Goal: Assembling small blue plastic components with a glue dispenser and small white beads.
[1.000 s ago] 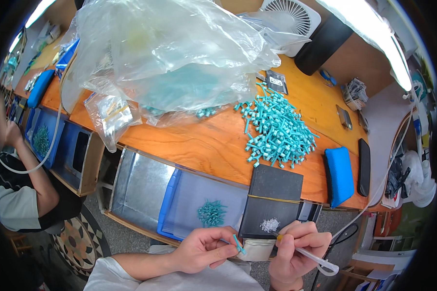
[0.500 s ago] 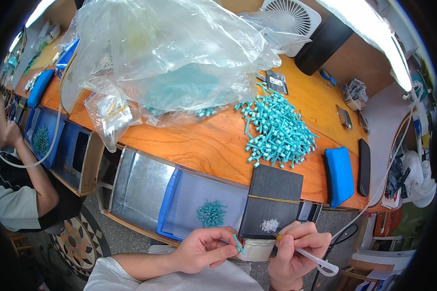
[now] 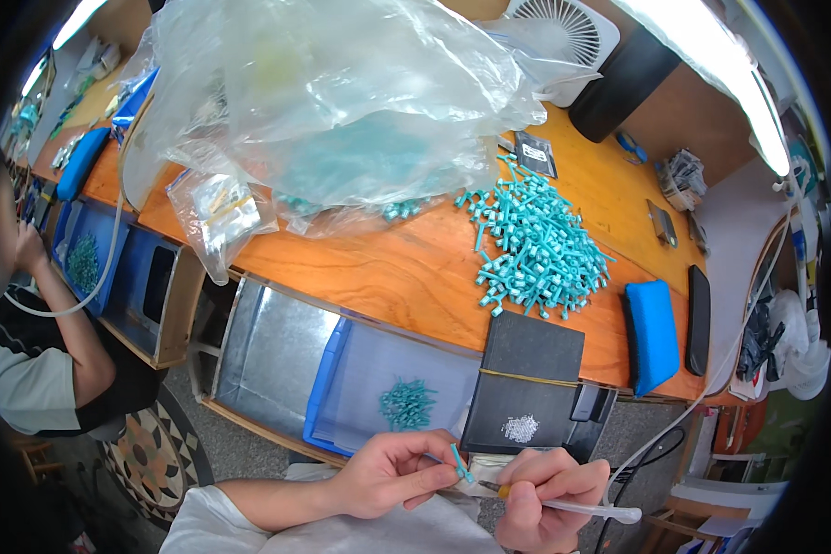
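Note:
My left hand (image 3: 392, 475) pinches a small teal stick-like piece (image 3: 460, 463) with a wider lower end between thumb and fingertips. My right hand (image 3: 547, 499) grips a slim pen-like tool (image 3: 586, 508) with a yellow collar, a fine dark tip and a whitish rear tube. Its tip is close beside the teal piece's lower end; whether they touch I cannot tell. Just beyond my right hand, a small heap of tiny clear-white bits (image 3: 520, 427) lies on a black slab (image 3: 531, 355) with a rubber band around it.
Similar teal pieces lie in a blue tray (image 3: 342, 406) inside the open drawer (image 3: 258, 337). A larger teal pile (image 3: 540, 245) covers part of the wooden bench (image 3: 369, 277), beside a big clear plastic bag (image 3: 342, 92). A blue pouch (image 3: 651, 337) sits rightward. Another person (image 3: 55, 342) sits at left.
My right hand has moved left and slightly down, bringing the tool's tip from the white bits to the teal piece. My left hand still holds that piece. The view has shifted slightly.

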Action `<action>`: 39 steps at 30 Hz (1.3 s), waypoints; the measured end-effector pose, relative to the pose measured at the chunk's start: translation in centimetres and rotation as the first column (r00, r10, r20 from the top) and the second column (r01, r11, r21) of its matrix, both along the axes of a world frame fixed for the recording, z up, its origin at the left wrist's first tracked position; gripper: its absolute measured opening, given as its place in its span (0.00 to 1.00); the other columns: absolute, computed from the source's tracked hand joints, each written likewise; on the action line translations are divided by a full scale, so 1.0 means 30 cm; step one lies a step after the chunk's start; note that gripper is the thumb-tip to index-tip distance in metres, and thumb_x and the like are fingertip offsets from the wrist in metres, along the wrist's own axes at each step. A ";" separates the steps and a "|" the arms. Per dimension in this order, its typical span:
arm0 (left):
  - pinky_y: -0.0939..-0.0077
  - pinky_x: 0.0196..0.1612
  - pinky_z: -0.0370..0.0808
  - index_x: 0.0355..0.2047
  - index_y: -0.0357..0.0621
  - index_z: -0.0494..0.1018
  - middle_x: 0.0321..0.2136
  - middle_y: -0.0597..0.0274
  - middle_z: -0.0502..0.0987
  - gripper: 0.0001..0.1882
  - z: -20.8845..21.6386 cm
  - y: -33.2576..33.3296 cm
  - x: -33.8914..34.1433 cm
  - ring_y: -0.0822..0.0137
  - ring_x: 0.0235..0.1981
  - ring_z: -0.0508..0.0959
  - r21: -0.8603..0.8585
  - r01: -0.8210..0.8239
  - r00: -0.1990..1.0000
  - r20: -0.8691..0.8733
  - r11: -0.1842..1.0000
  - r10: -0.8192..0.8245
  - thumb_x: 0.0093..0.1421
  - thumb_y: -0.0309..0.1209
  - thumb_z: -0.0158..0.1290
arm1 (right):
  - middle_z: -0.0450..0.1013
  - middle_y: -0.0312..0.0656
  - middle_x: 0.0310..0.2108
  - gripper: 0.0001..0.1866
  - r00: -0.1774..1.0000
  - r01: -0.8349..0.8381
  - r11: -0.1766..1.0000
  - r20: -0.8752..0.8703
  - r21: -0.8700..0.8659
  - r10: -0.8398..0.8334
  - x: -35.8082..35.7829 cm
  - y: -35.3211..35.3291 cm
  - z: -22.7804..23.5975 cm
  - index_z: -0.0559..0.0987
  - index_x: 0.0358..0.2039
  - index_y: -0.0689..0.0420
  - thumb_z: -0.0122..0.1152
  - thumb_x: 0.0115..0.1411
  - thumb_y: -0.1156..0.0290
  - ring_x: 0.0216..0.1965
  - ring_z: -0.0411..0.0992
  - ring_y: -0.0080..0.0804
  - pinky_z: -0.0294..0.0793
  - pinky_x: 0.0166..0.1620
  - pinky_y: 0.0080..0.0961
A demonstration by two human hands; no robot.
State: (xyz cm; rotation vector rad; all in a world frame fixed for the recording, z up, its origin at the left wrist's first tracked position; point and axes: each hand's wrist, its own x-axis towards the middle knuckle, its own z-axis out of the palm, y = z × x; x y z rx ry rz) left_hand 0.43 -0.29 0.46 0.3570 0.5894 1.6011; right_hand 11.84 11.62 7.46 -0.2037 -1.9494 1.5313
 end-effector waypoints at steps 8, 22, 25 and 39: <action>0.86 0.18 0.59 0.35 0.34 0.68 0.30 0.60 0.65 0.06 0.002 -0.001 -0.001 0.77 0.16 0.64 -0.028 0.016 1.000 0.017 0.999 -0.015 0.58 0.21 0.43 | 0.63 0.45 0.19 0.12 1.000 0.023 1.000 -0.009 -0.012 -0.023 -0.004 -0.007 -0.002 0.56 0.29 0.58 0.48 0.52 0.86 0.17 0.61 0.26 0.65 0.23 0.22; 0.88 0.17 0.59 0.35 0.37 0.68 0.32 0.64 0.65 0.05 -0.006 0.003 0.006 0.81 0.16 0.64 0.027 0.004 1.000 0.012 1.000 -0.005 0.59 0.23 0.44 | 0.62 0.45 0.19 0.12 1.000 0.014 0.999 0.019 0.031 -0.015 -0.001 0.000 0.001 0.56 0.28 0.59 0.47 0.51 0.86 0.17 0.62 0.27 0.65 0.23 0.22; 0.86 0.18 0.60 0.35 0.35 0.68 0.30 0.60 0.66 0.06 -0.002 -0.004 -0.004 0.77 0.16 0.64 -0.017 -0.003 1.000 0.026 1.000 0.003 0.59 0.22 0.44 | 0.62 0.45 0.19 0.12 1.000 -0.003 1.000 0.014 0.018 0.003 -0.008 0.001 -0.012 0.56 0.28 0.58 0.48 0.51 0.86 0.17 0.62 0.27 0.65 0.23 0.22; 0.88 0.17 0.58 0.35 0.37 0.67 0.33 0.64 0.65 0.04 -0.007 -0.001 0.006 0.81 0.16 0.63 0.000 0.009 1.000 0.003 1.000 -0.009 0.58 0.23 0.45 | 0.63 0.45 0.19 0.12 1.000 -0.003 1.000 -0.003 0.028 0.003 -0.005 -0.002 -0.002 0.56 0.29 0.58 0.47 0.51 0.86 0.17 0.61 0.26 0.63 0.22 0.22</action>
